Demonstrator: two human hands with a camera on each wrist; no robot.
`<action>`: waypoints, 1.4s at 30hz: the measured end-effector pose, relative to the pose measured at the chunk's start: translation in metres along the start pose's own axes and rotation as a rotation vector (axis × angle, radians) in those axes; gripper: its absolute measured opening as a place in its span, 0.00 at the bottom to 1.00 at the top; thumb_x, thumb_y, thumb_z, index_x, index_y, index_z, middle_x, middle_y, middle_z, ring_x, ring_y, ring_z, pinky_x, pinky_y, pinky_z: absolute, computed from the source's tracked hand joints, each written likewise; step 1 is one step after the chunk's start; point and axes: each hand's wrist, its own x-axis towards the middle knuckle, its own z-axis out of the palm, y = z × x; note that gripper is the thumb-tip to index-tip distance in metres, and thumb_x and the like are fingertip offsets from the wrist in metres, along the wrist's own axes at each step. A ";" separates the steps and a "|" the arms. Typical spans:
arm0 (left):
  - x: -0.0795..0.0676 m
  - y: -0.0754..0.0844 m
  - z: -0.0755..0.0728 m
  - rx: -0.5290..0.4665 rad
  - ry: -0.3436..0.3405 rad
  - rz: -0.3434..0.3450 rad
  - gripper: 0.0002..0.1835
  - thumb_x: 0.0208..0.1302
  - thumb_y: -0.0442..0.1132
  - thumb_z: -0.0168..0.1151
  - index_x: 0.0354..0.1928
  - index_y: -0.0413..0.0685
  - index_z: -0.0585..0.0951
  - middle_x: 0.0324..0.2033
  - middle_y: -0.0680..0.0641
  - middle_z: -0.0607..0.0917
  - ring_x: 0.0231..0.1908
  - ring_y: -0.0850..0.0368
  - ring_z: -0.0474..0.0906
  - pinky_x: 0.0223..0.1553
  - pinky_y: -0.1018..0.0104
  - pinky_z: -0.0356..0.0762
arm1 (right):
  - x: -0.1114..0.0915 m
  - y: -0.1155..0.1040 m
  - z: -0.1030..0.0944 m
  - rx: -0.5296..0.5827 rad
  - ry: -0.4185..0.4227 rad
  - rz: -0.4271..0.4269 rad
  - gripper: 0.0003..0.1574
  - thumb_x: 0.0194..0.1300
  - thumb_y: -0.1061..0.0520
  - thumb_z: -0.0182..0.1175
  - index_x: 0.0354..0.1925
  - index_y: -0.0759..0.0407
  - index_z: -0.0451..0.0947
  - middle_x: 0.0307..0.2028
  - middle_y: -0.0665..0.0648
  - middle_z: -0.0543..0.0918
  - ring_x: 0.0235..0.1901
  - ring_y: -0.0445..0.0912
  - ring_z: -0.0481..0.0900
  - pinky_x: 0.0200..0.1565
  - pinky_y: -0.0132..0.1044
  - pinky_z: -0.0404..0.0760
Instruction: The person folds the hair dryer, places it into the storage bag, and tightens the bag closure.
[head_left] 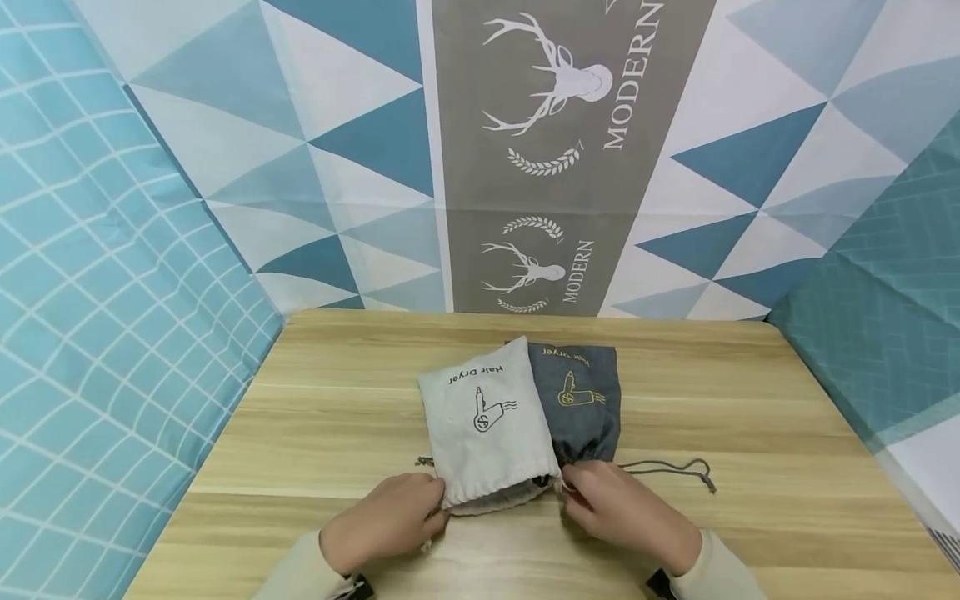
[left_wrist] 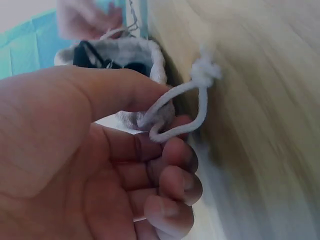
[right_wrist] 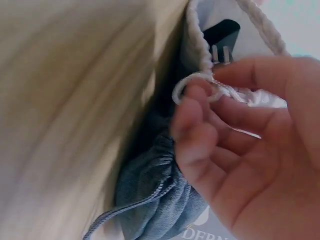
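Observation:
A light grey drawstring bag (head_left: pixel 487 417) printed "Hair Dryer" lies on the table with its mouth toward me, parted. My left hand (head_left: pixel 393 517) pinches the left corner of that mouth between thumb and index finger; a knotted white cord loop (left_wrist: pixel 197 110) sticks out there. At the opposite corner, my right hand (head_left: pixel 622 508) pinches the bag's edge where another white cord (right_wrist: pixel 185 87) loops over the fingers. Inside the mouth shows a black plug (right_wrist: pixel 222 37) with two metal prongs. A dark grey drawstring bag (head_left: pixel 577 400) lies partly under the light one, its neck gathered beside my right hand.
The dark bag's cord (head_left: pixel 675 468) trails to the right across the wooden table (head_left: pixel 315 400). A short dark cord end (head_left: pixel 425 461) pokes out left of the light bag. Patterned cloth walls (head_left: pixel 360 150) stand behind the table and at both sides.

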 end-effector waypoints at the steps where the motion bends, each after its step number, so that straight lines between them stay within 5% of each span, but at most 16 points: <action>1: -0.002 -0.002 -0.001 -0.021 -0.005 -0.001 0.13 0.60 0.46 0.55 0.19 0.56 0.69 0.16 0.60 0.69 0.17 0.67 0.63 0.19 0.70 0.64 | -0.002 0.000 0.001 0.012 -0.011 -0.013 0.17 0.60 0.58 0.54 0.18 0.44 0.63 0.15 0.37 0.60 0.15 0.31 0.60 0.19 0.24 0.63; 9: -0.016 -0.023 -0.015 -0.178 -0.011 0.009 0.18 0.62 0.48 0.54 0.14 0.60 0.66 0.11 0.63 0.62 0.12 0.72 0.56 0.15 0.75 0.59 | -0.012 -0.004 -0.010 0.093 0.070 0.052 0.22 0.66 0.56 0.49 0.16 0.41 0.60 0.14 0.38 0.58 0.14 0.30 0.54 0.16 0.24 0.61; 17: -0.030 -0.035 -0.027 -0.226 -0.001 0.018 0.18 0.66 0.47 0.49 0.16 0.56 0.66 0.11 0.62 0.58 0.13 0.71 0.53 0.16 0.76 0.59 | -0.021 0.010 -0.026 -0.057 0.223 0.062 0.21 0.62 0.54 0.54 0.17 0.36 0.61 0.17 0.35 0.59 0.16 0.30 0.57 0.19 0.24 0.60; 31: -0.043 -0.060 -0.027 -0.380 0.038 0.044 0.18 0.67 0.44 0.47 0.17 0.54 0.64 0.12 0.62 0.58 0.13 0.72 0.52 0.17 0.77 0.59 | -0.053 0.036 -0.035 -0.027 0.241 0.243 0.23 0.64 0.52 0.53 0.14 0.38 0.62 0.13 0.38 0.58 0.14 0.31 0.56 0.19 0.26 0.60; 42: -0.052 -0.076 -0.024 -0.348 0.082 -0.026 0.19 0.67 0.44 0.48 0.16 0.55 0.65 0.12 0.62 0.57 0.14 0.73 0.52 0.17 0.77 0.60 | -0.069 0.049 -0.040 -0.112 0.282 0.303 0.17 0.65 0.47 0.51 0.19 0.36 0.66 0.14 0.38 0.61 0.14 0.31 0.58 0.19 0.26 0.59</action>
